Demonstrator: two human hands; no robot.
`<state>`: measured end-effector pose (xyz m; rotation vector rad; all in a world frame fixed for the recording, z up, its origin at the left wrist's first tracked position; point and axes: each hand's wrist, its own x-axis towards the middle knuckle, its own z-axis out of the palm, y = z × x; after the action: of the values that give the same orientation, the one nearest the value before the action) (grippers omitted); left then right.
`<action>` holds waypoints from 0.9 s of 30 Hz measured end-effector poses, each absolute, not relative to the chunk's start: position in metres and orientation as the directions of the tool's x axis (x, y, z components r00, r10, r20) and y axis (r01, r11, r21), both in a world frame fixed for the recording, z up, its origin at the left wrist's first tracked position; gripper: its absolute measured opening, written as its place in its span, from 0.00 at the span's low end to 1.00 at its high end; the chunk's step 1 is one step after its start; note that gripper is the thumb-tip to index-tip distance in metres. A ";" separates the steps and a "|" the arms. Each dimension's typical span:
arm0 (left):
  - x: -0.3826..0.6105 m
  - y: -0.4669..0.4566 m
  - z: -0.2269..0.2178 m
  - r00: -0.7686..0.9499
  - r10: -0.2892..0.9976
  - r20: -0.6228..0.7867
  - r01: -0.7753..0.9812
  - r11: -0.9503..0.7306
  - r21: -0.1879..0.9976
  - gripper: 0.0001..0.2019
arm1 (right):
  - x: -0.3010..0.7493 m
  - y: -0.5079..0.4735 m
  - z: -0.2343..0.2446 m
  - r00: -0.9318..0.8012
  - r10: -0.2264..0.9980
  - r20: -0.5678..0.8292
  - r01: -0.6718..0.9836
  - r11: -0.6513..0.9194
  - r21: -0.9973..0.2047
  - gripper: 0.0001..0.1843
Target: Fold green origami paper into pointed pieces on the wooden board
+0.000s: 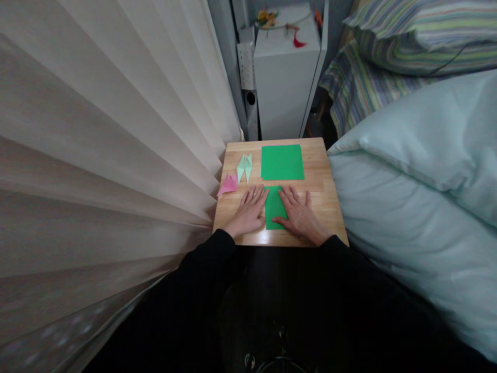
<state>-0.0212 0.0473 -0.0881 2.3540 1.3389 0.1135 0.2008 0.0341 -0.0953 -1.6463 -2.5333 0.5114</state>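
The left hand [250, 208] lies palm down with its grip flat and pinching nothing, fingers slightly apart, fingertips at the far left edge of a narrow green paper [275, 204]. The right hand [301, 211] is spread wider, also pinching nothing, its fingertips on the far right part of the paper and its thumb across the near part. With a hand on either side, the paper seems to be pressed flat and kept from sliding.

The paper lies at the near middle of the worktop [324, 220], a plain bright green upright rectangle with straight edges; whether it is folded double, I cannot tell. Just beyond it, a wider green sheet [282, 162] lies squarely, probably set there to leave the near middle free for the hands. At far left are a pale green folded piece [244, 167] and a pink one [229, 183], likely put aside.
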 end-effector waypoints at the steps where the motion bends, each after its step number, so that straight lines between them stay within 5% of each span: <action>1: -0.021 0.048 -0.090 0.529 0.838 -0.138 0.803 -0.442 0.400 0.46 | 0.200 0.034 -0.095 -0.420 0.900 -0.116 0.874 0.366 -0.320 0.46; 10: -0.022 0.052 -0.094 0.495 0.852 -0.169 0.815 -0.389 0.429 0.49 | 0.190 0.029 -0.087 -0.494 0.866 -0.077 0.835 0.448 -0.320 0.35; 27: -0.015 0.059 -0.085 0.351 0.882 -0.315 0.851 -0.159 0.501 0.55 | 0.170 0.020 -0.092 -0.468 0.884 -0.011 0.843 0.442 -0.307 0.34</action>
<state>-0.0153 0.0594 -0.0851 2.0092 1.5031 0.0666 0.1698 0.0198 -0.0915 -1.5306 -2.5369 0.4081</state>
